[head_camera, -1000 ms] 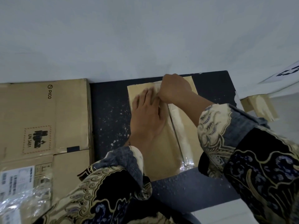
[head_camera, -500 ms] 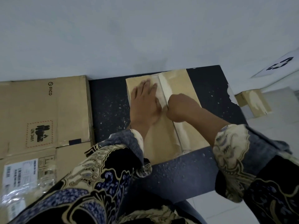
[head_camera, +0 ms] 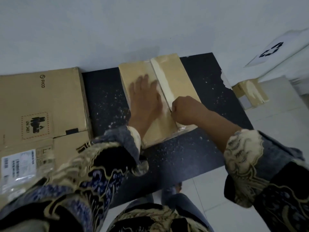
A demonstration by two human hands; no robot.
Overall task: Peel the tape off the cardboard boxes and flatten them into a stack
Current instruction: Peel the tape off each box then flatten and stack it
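Big box flat at left of frame. Small box in middle, on black table. Left hand flat on it, fingers straight. Right hand curled, pinching tape near middle seam.

Pale wall, white tiled floor
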